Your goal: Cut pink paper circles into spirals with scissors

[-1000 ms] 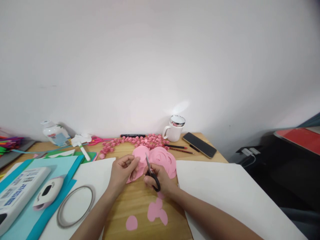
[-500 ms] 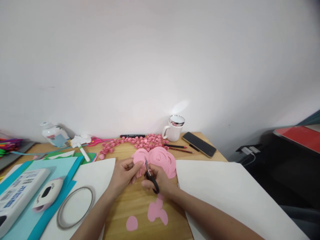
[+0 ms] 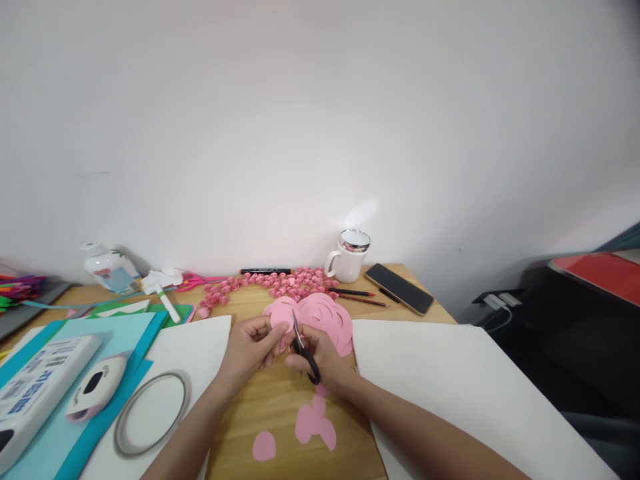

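Observation:
Between finger and thumb, my left hand pinches a pink paper circle. My right hand is closed round the black handles of a pair of scissors. The scissors' blades point up and away, along the right edge of the held paper. Just behind my hands lies a pile of larger pink paper rounds with curved slits. Nearer to me on the wood are a loose pink oval and a few overlapping pink pieces.
Many small rolled pink paper pieces lie at the back, near a white mug, pencils and a phone. At left are a tape roll, a white correction-tape-like device, a white box and a bottle.
The held paper circle has turned slightly and shifted a little to the right. The scissors have moved slightly right, with their blades now along its right edge.

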Available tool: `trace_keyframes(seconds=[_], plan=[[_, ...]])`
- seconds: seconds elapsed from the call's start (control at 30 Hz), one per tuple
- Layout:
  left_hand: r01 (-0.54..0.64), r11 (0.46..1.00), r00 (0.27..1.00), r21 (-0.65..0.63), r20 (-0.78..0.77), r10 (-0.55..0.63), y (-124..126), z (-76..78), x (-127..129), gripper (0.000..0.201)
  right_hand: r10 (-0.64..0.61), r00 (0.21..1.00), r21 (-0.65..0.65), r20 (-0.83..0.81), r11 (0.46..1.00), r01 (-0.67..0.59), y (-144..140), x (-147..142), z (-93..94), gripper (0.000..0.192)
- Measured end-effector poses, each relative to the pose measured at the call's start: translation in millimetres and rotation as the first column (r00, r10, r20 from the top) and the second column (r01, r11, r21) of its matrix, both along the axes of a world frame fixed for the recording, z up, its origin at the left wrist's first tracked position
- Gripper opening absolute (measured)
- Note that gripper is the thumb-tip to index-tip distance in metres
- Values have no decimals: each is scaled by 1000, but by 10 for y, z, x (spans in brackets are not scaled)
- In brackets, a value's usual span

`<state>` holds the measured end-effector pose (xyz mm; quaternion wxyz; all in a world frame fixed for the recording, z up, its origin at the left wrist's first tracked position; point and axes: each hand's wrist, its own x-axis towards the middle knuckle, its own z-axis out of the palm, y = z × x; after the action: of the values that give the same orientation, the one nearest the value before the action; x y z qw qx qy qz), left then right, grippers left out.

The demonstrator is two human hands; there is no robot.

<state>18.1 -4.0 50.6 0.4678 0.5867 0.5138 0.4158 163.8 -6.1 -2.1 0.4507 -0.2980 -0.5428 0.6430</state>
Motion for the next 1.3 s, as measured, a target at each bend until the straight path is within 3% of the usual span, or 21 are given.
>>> trace_keyframes(seconds=[0.37,0.57,0.77,0.97,1.3], plan=[[-95,994,994,51,65,92,20,-39,-30,35,-24,999,-73,22,997,26,-19,-29,-47,20],[-30,996,1000,79,6,30,17,-48,1,34,-69,998,-37,7,997,69,-6,-38,-75,19],[-68,992,997,105,-19,70,-8,-43,42,37,5,1000,-47,-19,999,-6,-26,-31,-23,26],[36,999,998,31,-54,-34,-12,-15,28,38,-16,1000,28,-20,999,16,1,-16,16,37],[53,998,994,37,-99,-49,-9,9,34,39,-15,1000,58,-16,998,16,20,-10,-39,41]])
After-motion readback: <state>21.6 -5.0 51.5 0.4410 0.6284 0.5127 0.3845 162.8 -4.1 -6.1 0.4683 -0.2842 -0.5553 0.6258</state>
